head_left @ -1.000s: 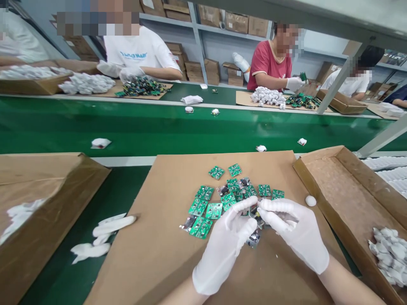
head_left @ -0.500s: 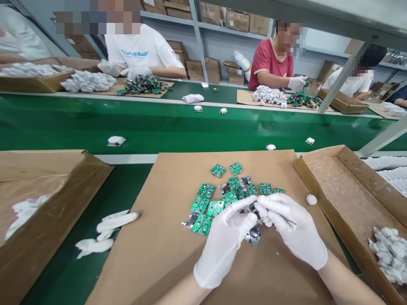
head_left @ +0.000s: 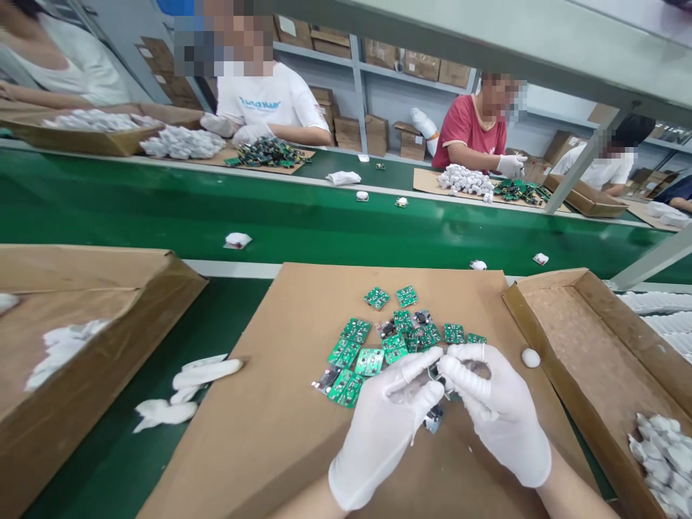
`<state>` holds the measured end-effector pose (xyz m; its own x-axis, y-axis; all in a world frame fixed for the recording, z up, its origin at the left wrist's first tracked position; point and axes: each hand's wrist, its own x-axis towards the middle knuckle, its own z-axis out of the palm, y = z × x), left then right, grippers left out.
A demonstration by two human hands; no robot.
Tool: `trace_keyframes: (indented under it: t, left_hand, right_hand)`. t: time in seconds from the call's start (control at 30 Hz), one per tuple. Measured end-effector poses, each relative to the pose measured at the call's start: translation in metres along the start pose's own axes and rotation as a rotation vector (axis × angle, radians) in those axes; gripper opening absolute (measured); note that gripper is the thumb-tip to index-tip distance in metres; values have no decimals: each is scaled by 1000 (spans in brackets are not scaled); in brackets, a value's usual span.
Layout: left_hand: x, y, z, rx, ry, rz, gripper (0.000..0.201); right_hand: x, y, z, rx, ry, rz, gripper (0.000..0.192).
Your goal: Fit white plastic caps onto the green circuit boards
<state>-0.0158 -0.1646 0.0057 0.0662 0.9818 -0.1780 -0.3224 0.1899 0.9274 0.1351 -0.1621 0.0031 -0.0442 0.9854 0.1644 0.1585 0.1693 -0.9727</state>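
Both gloved hands are meeting over the near part of the cardboard sheet, right by the pile of green circuit boards. The left hand and right hand each have their fingertips pinched on one small part between them. It looks like a little board or component, but it's mostly hidden by the gloves, so I can't say exactly what. Both grips are closed down on it, thumbs and forefingers nearly touching each other.

My take on doing this bit well: keep the pinch at the edges of the part, hold it just above the sheet so a slip lands on cardboard and not on the belt, and don't drag your wrists through the loose boards sitting just beyond the fingers.

Around it: a small white round piece lies near the sheet's right edge, next to an open cardboard tray with white parts in its near corner. A cardboard box sits off the left edge, and a spare white glove lies on the green worktop between them. Past the sheet's far edge runs a green conveyor belt, with other people working on the opposite side and shelves of cartons behind them.
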Motion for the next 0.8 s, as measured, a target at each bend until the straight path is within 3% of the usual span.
trace_keyframes:
  t: [0.07, 0.2, 0.27, 0.4, 0.53, 0.73, 0.8]
  left_hand:
    - [-1, 0, 1, 9, -7, 4, 30]
    - [-4, 3, 5, 62, -45, 27, 26]
    - [-5, 5, 7, 84, -29, 32, 22]
    - [-5, 3, 7, 69, 17, 37, 22]
    - [-6, -6, 1, 83, -74, 120, 26]
    - [-7, -8, 0, 53, -98, 152, 25]
    - [-7, -9, 2, -22, -120, 114, 30]
  right_hand:
    - [1, -5, -1, 27, -50, 4, 27]
    - [-3, -14, -17, -32, -237, -174, 23]
    - [-6, -15, -25, 5, -281, -155, 28]
    - [-7, -13, -24, 117, -140, -130, 38]
    - [-5, -10, -10, 29, 19, -194, 10]
    - [-8, -12, -9, 17, -35, -221, 6]
    - [-10, -14, -15, 21, -95, -226, 21]
